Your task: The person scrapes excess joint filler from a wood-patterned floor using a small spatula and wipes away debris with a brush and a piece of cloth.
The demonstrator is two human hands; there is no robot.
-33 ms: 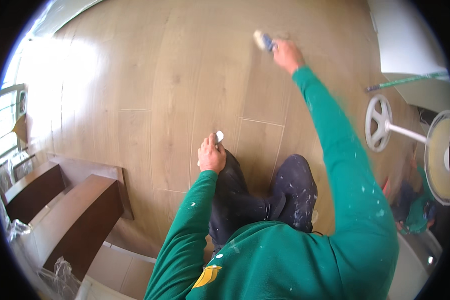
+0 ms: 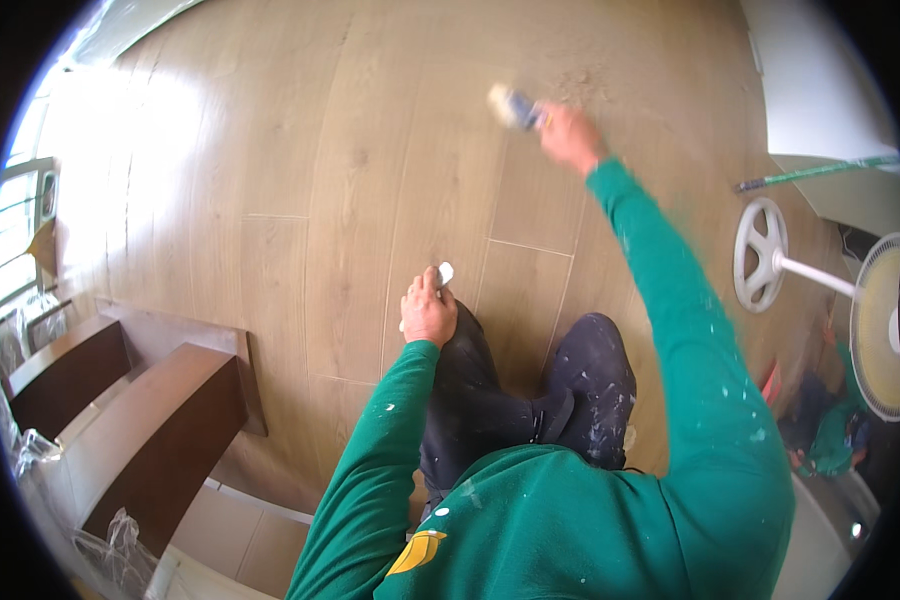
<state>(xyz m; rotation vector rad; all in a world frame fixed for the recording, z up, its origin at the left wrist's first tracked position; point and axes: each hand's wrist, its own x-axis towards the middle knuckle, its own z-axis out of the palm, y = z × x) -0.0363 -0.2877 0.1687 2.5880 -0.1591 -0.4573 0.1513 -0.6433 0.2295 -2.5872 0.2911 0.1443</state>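
My right hand (image 2: pixel 571 135) is stretched out far over the wood-plank floor (image 2: pixel 360 150), closed round a paintbrush (image 2: pixel 513 107). Its pale bristles point left, and its dark band and handle are blurred by motion. I cannot tell whether the bristles touch the floor. By my left knee, my left hand (image 2: pixel 429 312) is closed on a small tool with a rounded white end (image 2: pixel 445 272) that sticks out past the fingers. The rest of that tool is hidden in the hand. Just beyond the brush, some brown dust (image 2: pixel 585 85) lies on the planks.
Dark wooden stair treads (image 2: pixel 185 430), partly under clear plastic (image 2: pixel 120 545), rise at the lower left. On the right are a white fan (image 2: pixel 885 325) with a round base (image 2: pixel 760 255), a green pole (image 2: pixel 820 170), a white panel (image 2: pixel 820 80) and a person in green (image 2: pixel 832 435).
My right hand and the brush have moved a little nearer to me and to the left, uncovering more of the dust. My left hand stays by the knee.
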